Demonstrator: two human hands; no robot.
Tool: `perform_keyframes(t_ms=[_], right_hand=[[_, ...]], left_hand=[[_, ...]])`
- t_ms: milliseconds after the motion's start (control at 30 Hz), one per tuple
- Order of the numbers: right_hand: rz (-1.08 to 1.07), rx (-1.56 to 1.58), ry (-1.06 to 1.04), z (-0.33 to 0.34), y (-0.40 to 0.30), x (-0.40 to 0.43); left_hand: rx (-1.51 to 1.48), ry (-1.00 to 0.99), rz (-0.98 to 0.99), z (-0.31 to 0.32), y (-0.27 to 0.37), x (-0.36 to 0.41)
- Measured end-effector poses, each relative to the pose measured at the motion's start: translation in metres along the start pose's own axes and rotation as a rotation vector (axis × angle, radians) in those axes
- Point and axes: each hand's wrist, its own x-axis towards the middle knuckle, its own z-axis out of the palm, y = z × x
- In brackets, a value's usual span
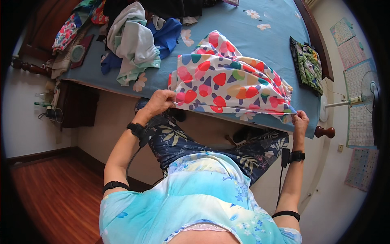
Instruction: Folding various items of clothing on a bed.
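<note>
A white garment printed with colourful popsicle-like shapes point(219, 80) lies partly folded at the near edge of a bed. Its near left corner is pinched in my left hand point(160, 102). At the opposite end of the same near edge, my right hand point(300, 120) grips the other corner, so the edge runs fairly straight between them. A small snap button shows along that edge. Gathered elastic is visible at the garment's right side, and a pointed part sticks out beyond its far side.
Left on the blue flowered bed sheet point(210, 18) is a heap with a pale green-and-white garment point(134, 42) and a blue garment point(167, 35). A folded green patterned garment point(307, 65) lies at right. A wooden bedpost knob point(324, 132) and a fan point(370, 88) stand beyond my right hand.
</note>
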Motion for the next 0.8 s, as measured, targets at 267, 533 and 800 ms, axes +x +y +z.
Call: perform_keyframes(t_ms=[267, 533, 800], right_hand=[[0.021, 0.006, -0.002, 0.0, -0.005, -0.003], [0.037, 0.044, -0.005, 0.001, -0.007, -0.002], [0.04, 0.011, -0.03, -0.001, -0.003, 0.003]], left_hand=[[-0.06, 0.185, 0.123, 0.014, 0.004, 0.0], [-0.095, 0.36, -0.036, 0.014, -0.008, 0.018], [-0.561, 0.326, 0.036, -0.024, 0.013, 0.055]])
